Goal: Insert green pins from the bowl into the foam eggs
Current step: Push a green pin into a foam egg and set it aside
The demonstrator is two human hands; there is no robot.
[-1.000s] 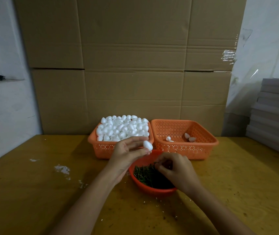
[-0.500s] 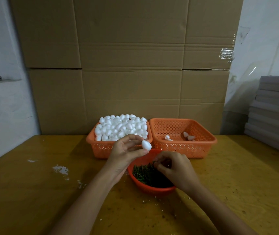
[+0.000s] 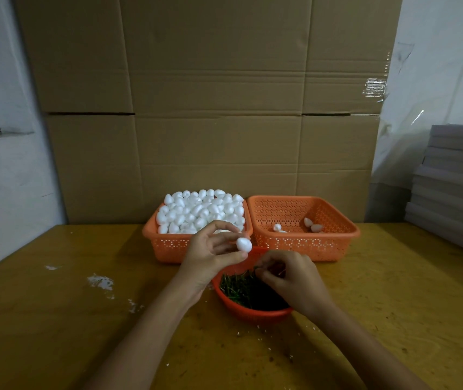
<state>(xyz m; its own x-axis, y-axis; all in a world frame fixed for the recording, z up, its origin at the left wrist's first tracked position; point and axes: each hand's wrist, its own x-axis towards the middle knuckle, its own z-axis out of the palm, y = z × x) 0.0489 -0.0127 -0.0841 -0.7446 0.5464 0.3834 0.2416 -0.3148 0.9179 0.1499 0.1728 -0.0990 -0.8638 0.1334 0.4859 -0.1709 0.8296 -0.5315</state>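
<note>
The full basket (image 3: 165,246) and the sparse basket (image 3: 334,240) touch side by side just behind the bowl (image 3: 255,315), with cardboard (image 3: 213,108) close behind them. The left hand (image 3: 207,254), holding an egg (image 3: 243,244), and the right hand (image 3: 292,280), pinching among pins (image 3: 238,285), crowd above the bowl. Open desk (image 3: 55,319) lies left, right and front; boards (image 3: 455,192) stack far right.

Left hand (image 3: 210,250), right hand (image 3: 290,278): both curled.

bowl (image 3: 252,315) far rim: behind right hand (image 3: 292,280) | grip contents: too small
</note>
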